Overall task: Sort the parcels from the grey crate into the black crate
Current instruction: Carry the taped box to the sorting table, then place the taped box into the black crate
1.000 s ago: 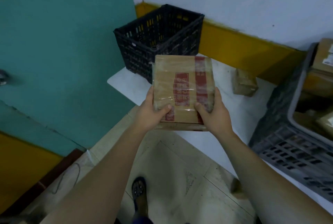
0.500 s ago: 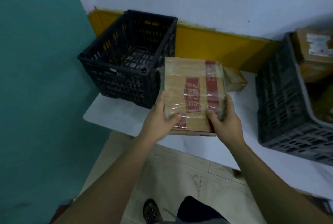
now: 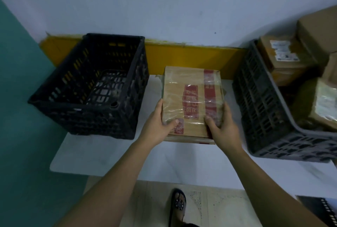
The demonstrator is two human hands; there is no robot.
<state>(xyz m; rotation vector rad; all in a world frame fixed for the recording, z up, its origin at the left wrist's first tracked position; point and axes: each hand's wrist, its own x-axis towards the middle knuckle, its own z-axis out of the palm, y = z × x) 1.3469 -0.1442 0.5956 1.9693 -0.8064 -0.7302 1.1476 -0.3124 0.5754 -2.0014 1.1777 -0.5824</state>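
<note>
Brown taped cardboard parcel [image 3: 191, 99], between black plastic crate [image 3: 87, 88] and grey plastic crate [image 3: 264, 110], gripped at its near corners by left hand [image 3: 156, 126] and right hand [image 3: 224, 130].

Black lattice crate [image 3: 87, 88] at left, grey lattice crate [image 3: 269, 117] at right, brown parcel [image 3: 191, 99] with red printed tape, yellow wall band [image 3: 182, 58], teal wall [image 3: 18, 80] far left, white table [image 3: 109, 157]

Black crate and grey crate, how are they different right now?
The black crate looks empty, its slatted floor showing; the grey crate holds several cardboard parcels. The black crate sits left of the held parcel, the grey crate right. Both are slotted plastic crates resting on the white surface.
</note>
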